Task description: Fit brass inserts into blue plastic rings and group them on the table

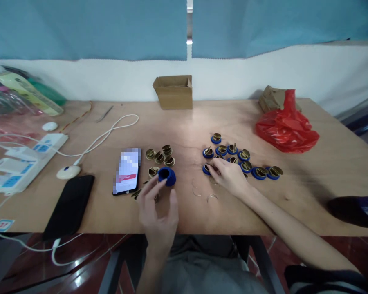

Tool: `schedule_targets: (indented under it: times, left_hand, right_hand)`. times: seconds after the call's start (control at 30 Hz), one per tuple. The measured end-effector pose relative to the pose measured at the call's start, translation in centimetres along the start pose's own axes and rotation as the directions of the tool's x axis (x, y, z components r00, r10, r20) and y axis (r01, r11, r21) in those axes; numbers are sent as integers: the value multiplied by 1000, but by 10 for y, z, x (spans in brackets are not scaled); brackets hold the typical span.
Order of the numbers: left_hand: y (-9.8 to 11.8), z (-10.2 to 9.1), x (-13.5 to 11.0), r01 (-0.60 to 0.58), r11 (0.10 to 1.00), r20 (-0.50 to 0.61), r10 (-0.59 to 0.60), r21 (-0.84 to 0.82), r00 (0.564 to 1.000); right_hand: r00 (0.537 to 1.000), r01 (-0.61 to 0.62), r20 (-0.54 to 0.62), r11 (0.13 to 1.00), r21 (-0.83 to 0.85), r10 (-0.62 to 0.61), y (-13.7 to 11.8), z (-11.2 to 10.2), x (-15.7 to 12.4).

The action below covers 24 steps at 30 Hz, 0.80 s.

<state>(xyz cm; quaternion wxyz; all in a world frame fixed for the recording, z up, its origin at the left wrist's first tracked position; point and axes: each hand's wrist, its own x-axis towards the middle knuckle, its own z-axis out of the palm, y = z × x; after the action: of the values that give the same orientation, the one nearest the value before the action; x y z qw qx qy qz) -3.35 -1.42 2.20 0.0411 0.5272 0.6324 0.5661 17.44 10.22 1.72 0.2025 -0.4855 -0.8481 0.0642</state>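
Nearest me over the desk (190, 222), my left hand (159, 214) hangs half open with nothing visible between its fingers, just before the stack of blue rings (167, 177); I can't tell whether they touch it. Right of that stack lie thin curved wires (212, 198), and beyond them my right hand (230, 175) has its fingers pinched at a blue-based gold piece (205, 169). Around and behind the stack, the plain gold pieces (169, 161) look left to do; farther right, the blue-based group (244, 154) looks done, so I judge myself past halfway.
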Motion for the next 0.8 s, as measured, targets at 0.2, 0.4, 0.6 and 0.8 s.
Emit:
schedule_targets:
  times: [0.2, 0.4, 0.6, 0.8]
  left_hand:
    - [-25, -5, 37, -112, 953, 172, 65, 282, 983]
    - [-25, 2, 36, -92, 959, 149, 53, 268, 987]
    - [-18, -5, 49, -81, 975, 164, 47, 205, 985]
    - [-22, -6, 99, -196, 963, 377, 114, 185, 919]
  right_hand:
    - [999, -35, -46, 981, -193, 26, -3, 4, 0]
    - [995, -16, -101, 992, -122, 4, -8, 4, 1]
    - [995, 10, -101, 1000, -22, -12, -14, 2, -2]
    - [998, 6, -70, 997, 72, -1, -15, 2, -2]
